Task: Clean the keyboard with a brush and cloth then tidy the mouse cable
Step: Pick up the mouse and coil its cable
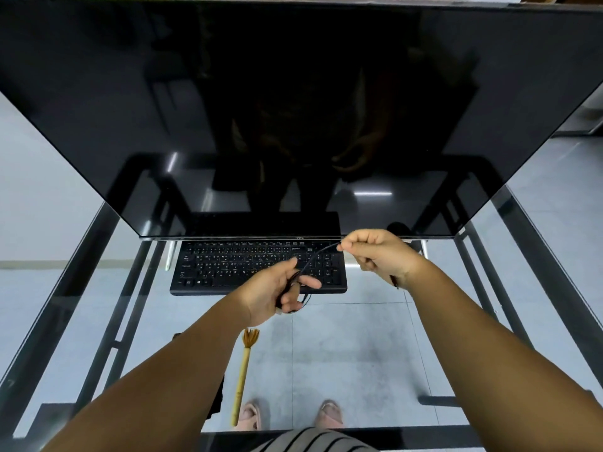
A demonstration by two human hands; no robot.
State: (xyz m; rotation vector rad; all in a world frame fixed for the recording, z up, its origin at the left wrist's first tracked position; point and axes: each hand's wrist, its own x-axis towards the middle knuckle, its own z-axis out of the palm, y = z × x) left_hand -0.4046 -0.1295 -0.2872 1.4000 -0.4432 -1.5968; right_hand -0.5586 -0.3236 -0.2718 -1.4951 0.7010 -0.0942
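Now my left hand [277,290] grips the coiled mouse cable [313,259]; its free run slants up-right to my right hand [375,252], whose fingertips pinch it above the keyboard [228,265].

Mouse [398,228] mostly behind the right hand [380,254]; keyboard [257,267] legends too small; monitor [293,109] top cropped.

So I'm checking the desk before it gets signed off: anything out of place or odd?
Only the bamboo-handled brush, left lying on the glass desk nearer the person than the black keyboard. The thin black cable is loose, stretched between the left hand and right hand.
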